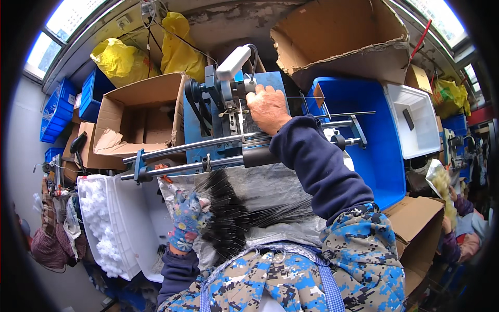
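A blue bench machine (210,112) with a motor, belt wheel and metal slide stands in front of me. My right hand (267,108), bare, reaches over the front rails and closes its bent fingers on the machine's metal block (249,118); the fingertips are partly hidden. My left hand (188,221), in a patterned fabric glove with bare fingertips, is closed at the left edge of a spread of long black bristles (226,213). The bristles lie on a grey sheet (280,187) across my lap. Two steel rails (208,145) cross between me and the machine.
A white tub (122,223) with white fluffy tufts stands at left. Cardboard boxes (140,112) sit behind it, and a large blue bin (382,156) and white bin (416,122) stand at right. Other people work at both sides, one near pale fibres (442,179).
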A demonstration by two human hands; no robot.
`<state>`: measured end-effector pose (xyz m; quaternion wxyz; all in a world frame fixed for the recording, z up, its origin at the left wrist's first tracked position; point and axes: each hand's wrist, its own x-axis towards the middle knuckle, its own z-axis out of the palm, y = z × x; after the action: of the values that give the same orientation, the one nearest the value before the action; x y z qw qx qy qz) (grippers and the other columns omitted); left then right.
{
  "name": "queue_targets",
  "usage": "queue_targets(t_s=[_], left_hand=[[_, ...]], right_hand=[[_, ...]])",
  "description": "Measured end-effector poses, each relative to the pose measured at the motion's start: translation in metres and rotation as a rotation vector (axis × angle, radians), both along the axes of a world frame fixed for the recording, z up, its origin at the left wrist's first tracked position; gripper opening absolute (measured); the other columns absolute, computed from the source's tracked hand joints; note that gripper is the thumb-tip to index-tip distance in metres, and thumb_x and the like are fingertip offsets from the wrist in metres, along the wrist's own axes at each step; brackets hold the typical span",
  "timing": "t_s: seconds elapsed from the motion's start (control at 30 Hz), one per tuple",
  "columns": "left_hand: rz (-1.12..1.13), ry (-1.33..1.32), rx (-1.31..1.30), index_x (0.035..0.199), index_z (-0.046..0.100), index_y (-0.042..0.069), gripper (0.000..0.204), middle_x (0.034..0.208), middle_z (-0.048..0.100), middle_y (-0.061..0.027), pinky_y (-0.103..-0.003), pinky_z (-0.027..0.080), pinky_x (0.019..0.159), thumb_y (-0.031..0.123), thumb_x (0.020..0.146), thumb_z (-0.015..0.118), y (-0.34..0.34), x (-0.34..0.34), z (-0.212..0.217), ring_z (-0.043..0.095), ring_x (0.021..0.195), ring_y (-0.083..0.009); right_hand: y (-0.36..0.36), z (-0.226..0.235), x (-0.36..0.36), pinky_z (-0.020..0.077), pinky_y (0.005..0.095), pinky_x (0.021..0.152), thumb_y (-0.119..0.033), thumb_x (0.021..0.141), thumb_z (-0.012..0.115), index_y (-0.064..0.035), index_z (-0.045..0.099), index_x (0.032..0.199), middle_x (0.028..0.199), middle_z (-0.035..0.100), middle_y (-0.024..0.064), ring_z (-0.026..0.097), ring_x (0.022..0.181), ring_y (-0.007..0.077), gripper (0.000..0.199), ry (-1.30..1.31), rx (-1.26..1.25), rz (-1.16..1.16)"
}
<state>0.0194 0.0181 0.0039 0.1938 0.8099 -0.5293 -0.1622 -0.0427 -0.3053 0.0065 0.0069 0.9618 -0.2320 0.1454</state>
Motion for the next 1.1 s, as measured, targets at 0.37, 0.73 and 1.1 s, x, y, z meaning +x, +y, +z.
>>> queue_targets(t_s=[0.37,0.73,1.1], left_hand=[[-0.072,-0.132,-0.138,0.089,0.065,0.013,0.034,0.083,0.058,-0.01,-0.049,0.04,0.088,0.012,0.056,0.072,-0.016,-0.016,0.007,0.056,0.08,-0.0334],[-0.024,0.0,-0.273,0.083,0.062,0.008,0.025,0.078,0.06,-0.0095,-0.039,0.046,0.063,0.001,0.06,0.066,-0.021,-0.015,0.015,0.058,0.071,-0.0321],[-0.048,-0.007,-0.341,0.087,0.062,0.007,0.025,0.08,0.058,-0.0092,-0.035,0.046,0.061,-0.002,0.065,0.068,-0.02,-0.023,0.015,0.057,0.072,-0.0259]], right_hand=[[-0.02,-0.015,0.009,0.0349,0.0497,0.083,-0.017,0.076,0.052,-0.0103,0.065,0.09,0.1,0.059,0.0103,0.051,0.099,0.0304,0.02,0.016,0.36,-0.007],[0.004,0.002,-0.043,0.0373,0.0444,0.082,-0.035,0.072,0.068,0.0031,0.047,0.12,0.123,0.034,0.017,0.038,0.108,0.0315,0.066,0.061,0.214,-0.054],[0.03,-0.007,-0.015,0.0486,0.0411,0.07,-0.034,0.076,0.064,0.0046,0.044,0.113,0.102,0.047,0.0168,0.053,0.092,0.0302,0.057,-0.088,0.29,-0.053]])
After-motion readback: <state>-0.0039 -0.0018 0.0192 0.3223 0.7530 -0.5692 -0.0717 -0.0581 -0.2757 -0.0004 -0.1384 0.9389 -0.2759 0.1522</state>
